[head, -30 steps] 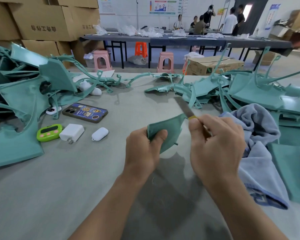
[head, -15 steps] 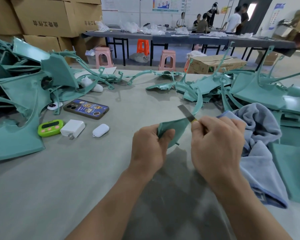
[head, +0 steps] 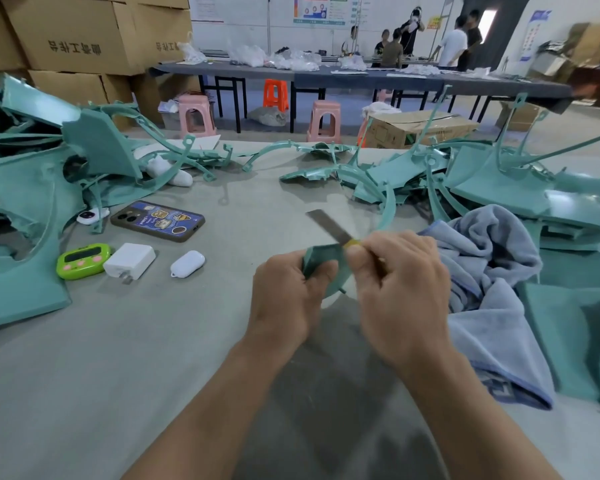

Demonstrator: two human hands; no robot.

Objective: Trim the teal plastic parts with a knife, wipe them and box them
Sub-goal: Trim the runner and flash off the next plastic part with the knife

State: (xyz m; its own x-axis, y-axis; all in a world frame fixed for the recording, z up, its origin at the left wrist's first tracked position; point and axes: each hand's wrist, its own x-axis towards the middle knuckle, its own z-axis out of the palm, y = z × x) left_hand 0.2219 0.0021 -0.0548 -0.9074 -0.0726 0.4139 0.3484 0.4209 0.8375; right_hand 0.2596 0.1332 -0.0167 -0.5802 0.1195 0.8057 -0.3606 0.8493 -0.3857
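Trimming seemed your step beside the towel: your left hand pinched the teal part, your right hand gripped the knife, which next probably needed drawing along its edge.

- Your widest passage is the bare desk across the lower left of the frame.
- A heap of teal parts walls off the left edge; a second heap fills the upper right.
- Between them a bare strip runs up the centre.
- The grey towel lies bunched at centre right.
- Phone, timer, charger and white case clutter left of centre.
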